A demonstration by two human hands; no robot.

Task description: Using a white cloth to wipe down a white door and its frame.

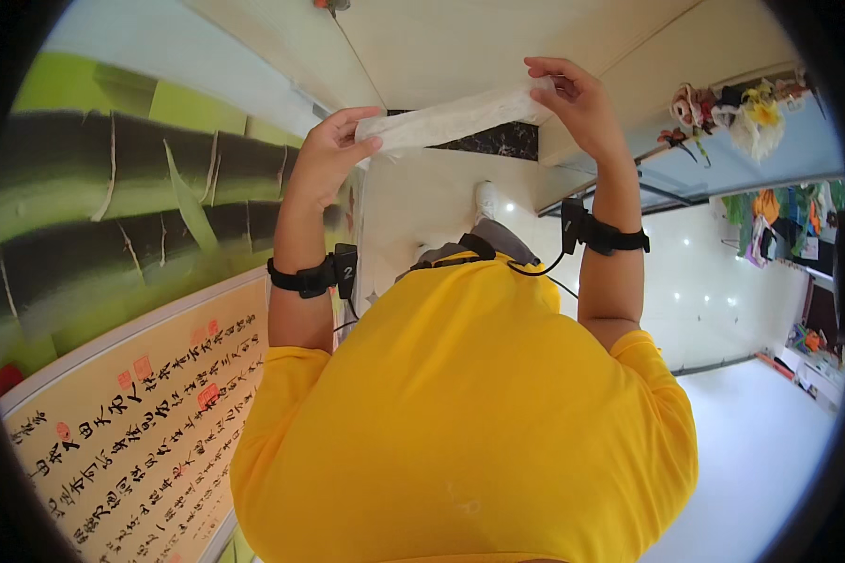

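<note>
A whitish strip of thin, lace-like material (pixel 458 118), perhaps fabric, stretches between my two hands above the floor. Its left end is pinched between the thumb and fingers of my left hand (pixel 331 149). My right hand (pixel 576 104), held farther from my body, grips the other end near the fingertips. The strip slopes upward in the picture from left to right, and a few loose threads hang at its left end. Each forearm carries a black strap with a small device (pixel 346 271) and a cable.
A wall with a green bamboo picture (pixel 141 176) and a framed calligraphy panel (pixel 141 422) runs along my left. On the right are a glass-like panel (pixel 739 141) with hanging plush toys (pixel 760 116) and goods on racks (pixel 781 218). Dark marble trim (pixel 500 141) crosses the tiled floor (pixel 422 190).
</note>
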